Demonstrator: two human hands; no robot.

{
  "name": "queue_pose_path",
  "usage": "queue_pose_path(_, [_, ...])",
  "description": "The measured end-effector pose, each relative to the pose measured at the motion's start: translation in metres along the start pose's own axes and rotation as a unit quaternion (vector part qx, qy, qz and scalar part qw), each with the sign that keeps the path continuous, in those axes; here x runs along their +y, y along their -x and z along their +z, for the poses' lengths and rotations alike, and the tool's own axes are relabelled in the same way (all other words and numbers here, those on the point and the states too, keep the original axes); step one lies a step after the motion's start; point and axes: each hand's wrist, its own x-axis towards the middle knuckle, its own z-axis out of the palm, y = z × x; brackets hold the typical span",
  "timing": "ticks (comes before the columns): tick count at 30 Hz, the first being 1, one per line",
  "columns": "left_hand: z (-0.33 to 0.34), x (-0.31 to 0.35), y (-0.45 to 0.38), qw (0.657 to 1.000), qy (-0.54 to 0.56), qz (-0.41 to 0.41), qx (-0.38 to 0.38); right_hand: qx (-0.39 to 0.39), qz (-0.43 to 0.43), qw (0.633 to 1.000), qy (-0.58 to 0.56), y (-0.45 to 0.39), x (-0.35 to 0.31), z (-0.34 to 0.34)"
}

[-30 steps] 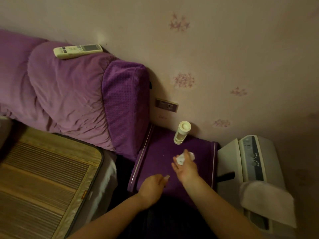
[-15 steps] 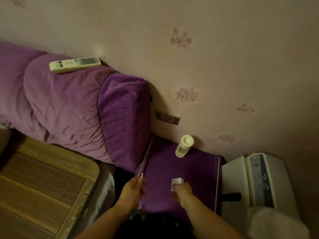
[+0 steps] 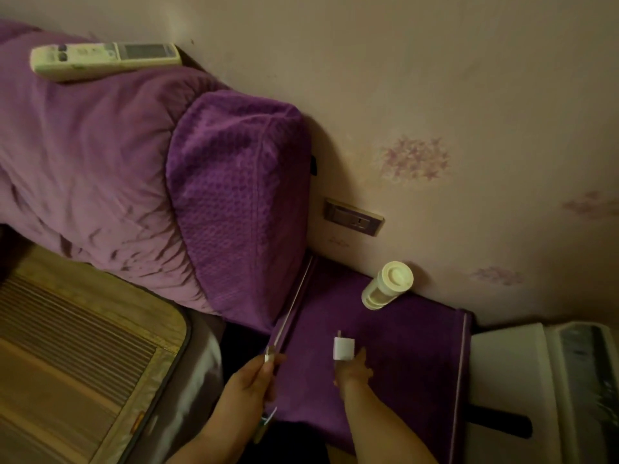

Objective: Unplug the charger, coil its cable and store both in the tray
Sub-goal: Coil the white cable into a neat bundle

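Observation:
A small white charger (image 3: 343, 348) with its prongs pointing up is pinched in my right hand (image 3: 353, 371), over the purple-covered bedside stand (image 3: 412, 356). My left hand (image 3: 249, 385) grips the cable's plug end (image 3: 269, 356), which sticks up past the fingers; a bit of cable (image 3: 266, 421) hangs below the palm. The two hands are apart, and no cable runs between them in view. The wall socket (image 3: 353, 217) above the stand has nothing plugged in. No tray is visible.
A cream bottle (image 3: 387, 285) stands at the back of the stand by the wall. A purple pillow (image 3: 234, 202) and quilt lie left, with a remote control (image 3: 104, 58) on top. A white appliance (image 3: 549, 390) sits right. A woven mat (image 3: 77, 363) covers the bed.
The cable was pulled out of the charger and my hands moved apart: the left went left with the plug end, the right drew back with the charger. The view moved closer.

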Motion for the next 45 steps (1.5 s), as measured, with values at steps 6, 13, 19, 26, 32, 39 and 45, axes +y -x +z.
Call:
queue_pose_path(6, [0.019, 0.052, 0.028, 0.99, 0.136, 0.007, 0.03, -0.418, -0.11, 0.876, -0.212, 0.159, -0.029, -0.021])
queue_pose_path(13, [-0.011, 0.132, 0.049, 0.905, -0.247, 0.328, 0.11, -0.281, -0.296, 0.909, -0.091, 0.216, -0.023, -0.14])
queue_pose_path(19, [0.028, 0.135, 0.082, 0.943, -0.237, 0.196, -0.129, -0.09, -0.511, 0.847, -0.116, 0.241, -0.077, -0.208])
queue_pose_path(26, [0.04, 0.145, 0.103, 0.945, 0.034, 0.099, -0.31, -0.03, -0.515, 0.829, -0.216, 0.241, -0.078, -0.216])
queue_pose_path(32, [0.055, 0.156, 0.093, 0.977, 0.1, 0.166, -0.089, 0.002, -0.467, 0.862, -0.197, 0.246, -0.08, -0.188])
queue_pose_path(39, [0.058, 0.166, 0.085, 0.977, 0.088, 0.193, -0.014, 0.039, -0.537, 0.841, -0.049, 0.258, -0.086, -0.176])
queue_pose_path(45, [0.064, 0.17, 0.083, 0.98, 0.095, 0.172, 0.037, 0.058, -0.499, 0.859, 0.097, 0.264, -0.082, -0.15])
